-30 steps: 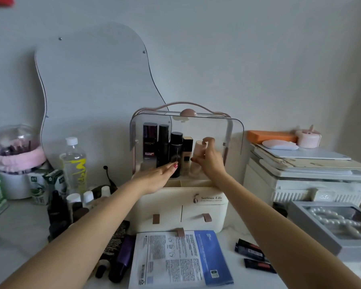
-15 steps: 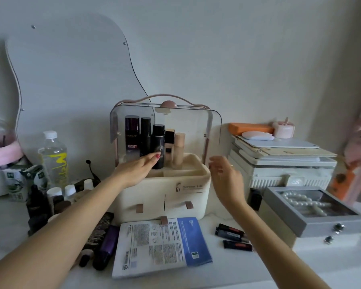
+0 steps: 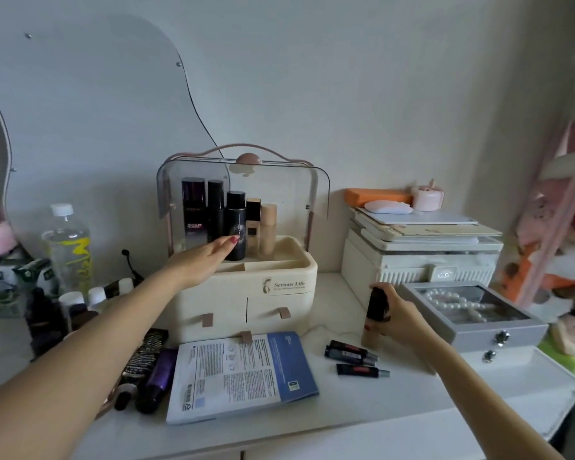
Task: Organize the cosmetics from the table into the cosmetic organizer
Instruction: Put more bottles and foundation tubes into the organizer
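The cream cosmetic organizer (image 3: 279, 288) stands at the table's middle with its clear lid raised. Several bottles stand in its top tray, among them a black bottle (image 3: 235, 220) and a beige bottle (image 3: 268, 227). My left hand (image 3: 203, 260) rests flat on the tray's left front rim, fingers apart, fingertips by the black bottle. My right hand (image 3: 395, 315) grips an upright beige foundation bottle with a black cap (image 3: 376, 313) standing on the table right of the organizer. Three dark tubes (image 3: 356, 356) lie in front of that bottle.
A blue-and-white sheet-mask packet (image 3: 239, 373) lies before the organizer. Dark tubes and a purple tube (image 3: 156, 376) lie at the left, by small bottles and a water bottle (image 3: 67, 244). A grey jewellery box (image 3: 472, 313) with pearls and a white stacked box (image 3: 419, 257) stand right.
My right hand left the beige bottle in the tray, swung down to the right and closed on the black-capped bottle. The view shifted right. My left hand stayed at the tray.
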